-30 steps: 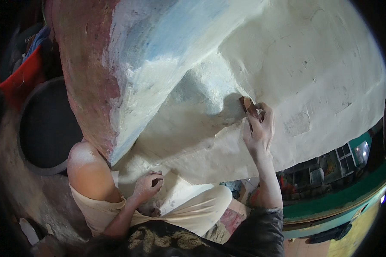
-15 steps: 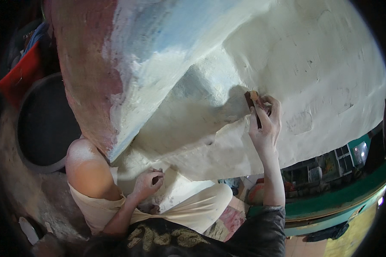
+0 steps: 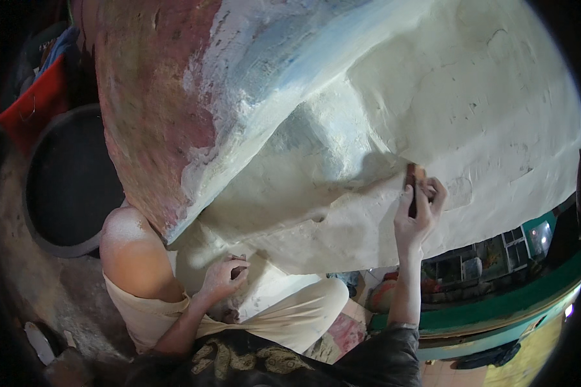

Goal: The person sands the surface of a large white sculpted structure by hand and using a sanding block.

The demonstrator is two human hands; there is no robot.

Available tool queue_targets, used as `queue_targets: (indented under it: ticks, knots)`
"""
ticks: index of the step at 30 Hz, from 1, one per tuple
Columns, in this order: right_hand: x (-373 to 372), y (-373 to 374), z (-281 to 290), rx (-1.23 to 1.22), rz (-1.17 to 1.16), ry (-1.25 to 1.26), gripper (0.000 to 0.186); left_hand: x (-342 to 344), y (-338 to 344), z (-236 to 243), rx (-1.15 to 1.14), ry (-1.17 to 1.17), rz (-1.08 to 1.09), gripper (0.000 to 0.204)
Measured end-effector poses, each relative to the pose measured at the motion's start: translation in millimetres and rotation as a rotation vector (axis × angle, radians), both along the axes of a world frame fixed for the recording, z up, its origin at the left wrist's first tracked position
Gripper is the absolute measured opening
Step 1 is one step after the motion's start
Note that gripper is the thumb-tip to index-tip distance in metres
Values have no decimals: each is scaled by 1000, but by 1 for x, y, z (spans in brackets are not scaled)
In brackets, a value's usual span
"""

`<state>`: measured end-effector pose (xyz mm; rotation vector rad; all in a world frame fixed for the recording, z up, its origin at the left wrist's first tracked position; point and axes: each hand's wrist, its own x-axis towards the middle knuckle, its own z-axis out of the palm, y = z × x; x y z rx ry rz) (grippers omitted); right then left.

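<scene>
My right hand, dusted white, grips a small brown block, perhaps a sanding block. The block's far end meets the pale, plaster-like surface of a large curved form. Beside my bent knee, my left hand is curled around a small dark brown piece whose kind I cannot make out. Between the hands runs a hollow with an uneven ridge. Further left the form turns reddish brown, with a blue-white smeared band along its raised edge.
At the left stands a round black tub, with a red container behind it. My dusty knee is close under the form's lower tip. To the right, a green curved edge lies below the form, near dark framed objects.
My right hand has slid right and nearer to me along the pale surface with the block. The view has shifted slightly, showing more of the reddish side. My left hand has stayed put.
</scene>
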<state>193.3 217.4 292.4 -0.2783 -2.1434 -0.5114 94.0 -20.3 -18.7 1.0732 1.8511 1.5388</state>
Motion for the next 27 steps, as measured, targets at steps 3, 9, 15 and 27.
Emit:
queue_targets:
  ticks: [3, 9, 15, 27]
  knots:
    - [0, -15, 0, -78, -33, 9, 8, 2, 1, -1, -24, -41, -11, 24]
    - [-28, 0, -18, 56, 74, -59, 10, 1, 5, -2, -7, 16, -14, 25]
    - [-75, -13, 3, 83, 84, -42, 17, -1, 2, 10, -30, -33, -37, 23]
    - [-35, -8, -5, 46, -28, -91, 18, 7, 8, -10, 14, 68, -24, 23]
